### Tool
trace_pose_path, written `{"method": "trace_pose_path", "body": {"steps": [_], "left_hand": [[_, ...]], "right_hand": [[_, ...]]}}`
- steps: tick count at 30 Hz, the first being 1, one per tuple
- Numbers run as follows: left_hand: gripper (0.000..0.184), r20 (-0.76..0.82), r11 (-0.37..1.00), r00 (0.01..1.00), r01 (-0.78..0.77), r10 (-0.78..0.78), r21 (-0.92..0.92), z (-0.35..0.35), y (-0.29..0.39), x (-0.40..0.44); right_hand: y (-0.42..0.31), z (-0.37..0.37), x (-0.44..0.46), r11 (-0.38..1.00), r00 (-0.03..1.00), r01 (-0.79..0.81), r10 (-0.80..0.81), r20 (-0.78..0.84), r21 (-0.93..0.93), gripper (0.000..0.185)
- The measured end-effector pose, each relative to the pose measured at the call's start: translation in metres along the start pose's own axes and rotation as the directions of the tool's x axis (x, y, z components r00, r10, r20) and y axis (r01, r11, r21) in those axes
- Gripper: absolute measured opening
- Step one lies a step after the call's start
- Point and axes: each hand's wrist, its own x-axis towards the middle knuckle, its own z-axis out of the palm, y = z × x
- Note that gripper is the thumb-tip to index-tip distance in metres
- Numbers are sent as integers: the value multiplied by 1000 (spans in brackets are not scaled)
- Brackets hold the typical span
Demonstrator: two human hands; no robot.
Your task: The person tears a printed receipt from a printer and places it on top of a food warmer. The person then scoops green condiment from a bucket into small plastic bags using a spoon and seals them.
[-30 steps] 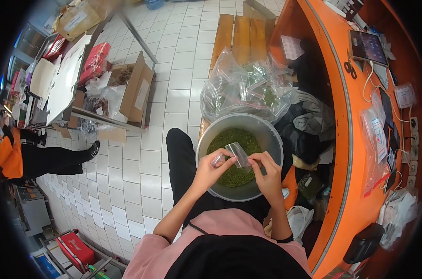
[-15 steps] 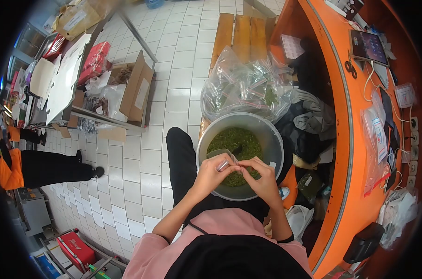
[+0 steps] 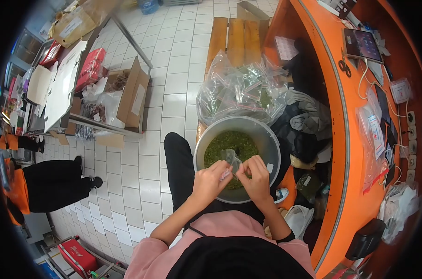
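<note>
Over a grey plastic bucket (image 3: pixel 200 156) between my legs, both hands pinch a small clear plastic bag (image 3: pixel 230 156). My left hand (image 3: pixel 211 182) grips its left side with closed fingers. On the other side, my right hand (image 3: pixel 254 178) pinches the bag's edge between thumb and fingertips. Finely chopped green leaves (image 3: pixel 220 141) cover the bottom of the bucket. Something dark lies in the leaves behind the bag, too covered to make out. Just beyond the bucket's far rim rests a large clear bag (image 3: pixel 211 97) holding several small zip bags with green contents.
A wooden bench (image 3: pixel 235 39) stretches ahead under the large bag. To the right runs an orange counter (image 3: pixel 343 107) with scissors (image 3: pixel 345 68) and a tablet (image 3: pixel 362 45). Open cardboard box (image 3: pixel 135 97) at left on a metal rack. Another person (image 3: pixel 53 186) stands at far left.
My hands have drawn slightly apart, and the small bag now shows spread between them above the leaves. The person at the left has shifted a little. My view has moved slightly.
</note>
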Motion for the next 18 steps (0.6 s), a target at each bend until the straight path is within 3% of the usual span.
{"method": "trace_pose_path", "body": {"steps": [2,3,6,7,9,10,13,18], "left_hand": [[14,-3,998,999,47,-47,-31,-2,6,3],[14,-7,994,995,96,-97,-56,-3,7,5],[18,40,999,998,-39,41,-34,-7,3,5],[18,34,999,999,-41,42,-32,-10,2,7],[36,145,984,974,-171,176,-49,-20,3,11],[36,144,985,974,-169,174,-48,-26,4,13],[65,245,979,951,-200,187,28,-37,5,17],[65,227,979,959,-191,171,69,-32,0,16]], "right_hand": [[-11,-2,8,982,994,-9,30,-109,189,13],[-11,-3,8,983,993,-6,27,-114,183,13],[-8,-3,4,986,997,71,-64,-47,152,20],[-5,-3,3,976,998,63,-60,-17,208,23],[-6,-6,6,944,998,-25,5,60,329,29],[-6,-10,7,944,998,-25,4,63,330,29],[-9,-20,10,889,985,-128,61,163,440,33],[-14,-23,16,920,965,-143,48,256,366,37]]}}
